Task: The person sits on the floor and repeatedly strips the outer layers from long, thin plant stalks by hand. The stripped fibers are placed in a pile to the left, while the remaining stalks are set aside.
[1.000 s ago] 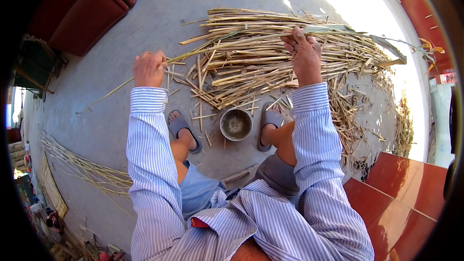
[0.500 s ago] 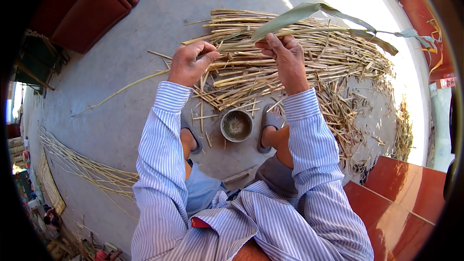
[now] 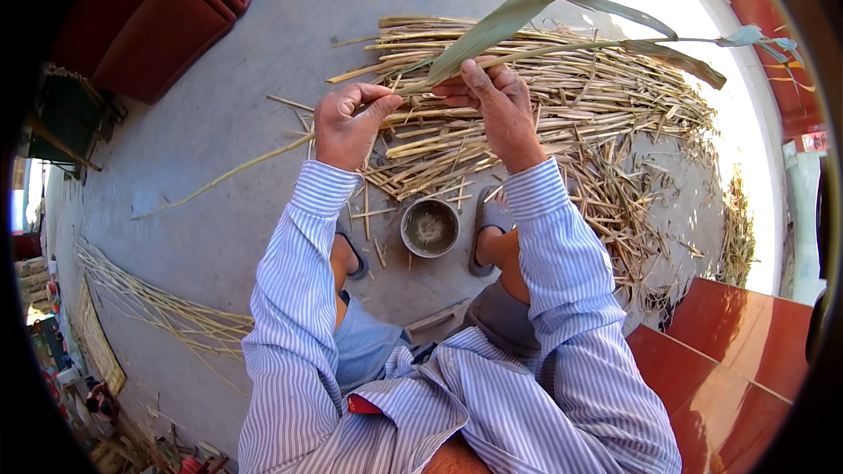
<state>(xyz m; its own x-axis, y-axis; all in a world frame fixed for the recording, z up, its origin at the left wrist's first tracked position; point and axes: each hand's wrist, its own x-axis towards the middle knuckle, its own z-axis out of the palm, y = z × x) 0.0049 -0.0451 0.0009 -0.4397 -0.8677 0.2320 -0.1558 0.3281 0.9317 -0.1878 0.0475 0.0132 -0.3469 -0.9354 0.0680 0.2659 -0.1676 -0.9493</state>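
A long, thin reed stalk (image 3: 580, 46) with green leaves stretches across my view, held up over the floor in both hands. My left hand (image 3: 349, 127) pinches it between thumb and fingers, and its thin bare end trails off to the left. To the right, my right hand (image 3: 498, 114) is closed round the stalk at the base of a broad leaf (image 3: 505, 26), which slants up and away. Below both hands lies a heap of dry, cut reed stalks (image 3: 562, 92). Between my feet stands a round metal bowl (image 3: 430, 228), with what looks like murky liquid inside.
A bundle of thin pale stalks (image 3: 167, 303) lies on the floor to the left. Short scraps (image 3: 615, 202) litter the right side. Red furniture (image 3: 162, 22) stands at the far left, a glossy red tabletop (image 3: 729, 342) at the near right. Grey slippers (image 3: 487, 237) flank the bowl.
My right hand has shifted a little left, closer to my left hand. The broad leaf has moved left and tilts more steeply upward. My left hand has moved only slightly.
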